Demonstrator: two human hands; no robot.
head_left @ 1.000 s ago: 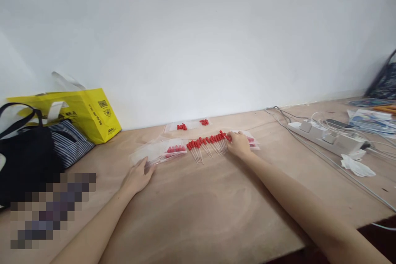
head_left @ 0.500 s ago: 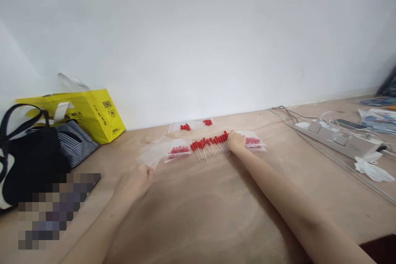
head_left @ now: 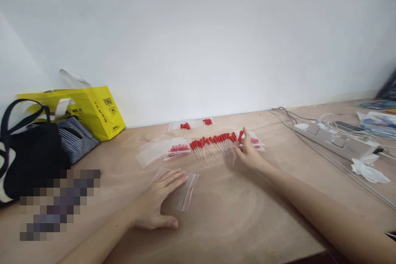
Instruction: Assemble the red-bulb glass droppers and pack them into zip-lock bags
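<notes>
My left hand (head_left: 161,198) lies on the table with its fingers spread, palm over a small clear zip-lock bag (head_left: 187,193) whose red-lined seal end sticks out to the right. My right hand (head_left: 249,152) pinches a dropper (head_left: 240,136) with a red rubber bulb, its thin clear tube pointing down. Just left of it, several more red-bulbed droppers (head_left: 213,142) lie in a fanned row. Flat zip-lock bags (head_left: 151,152) are spread at the row's left end, beside a filled bag (head_left: 178,149). Another filled bag (head_left: 255,140) sits partly hidden behind my right hand.
A bag holding two clusters of red bulbs (head_left: 185,126) lies near the wall. At left stand a yellow bag (head_left: 105,113), a striped pouch (head_left: 76,140) and a black bag (head_left: 34,161). On the right are a power strip (head_left: 334,140) with cables and a crumpled tissue (head_left: 369,170).
My left hand has moved right and nearer, bringing a zip-lock bag off the spread ones and laying it down. My right hand has shifted slightly right, now with a single dropper raised in its fingers.
</notes>
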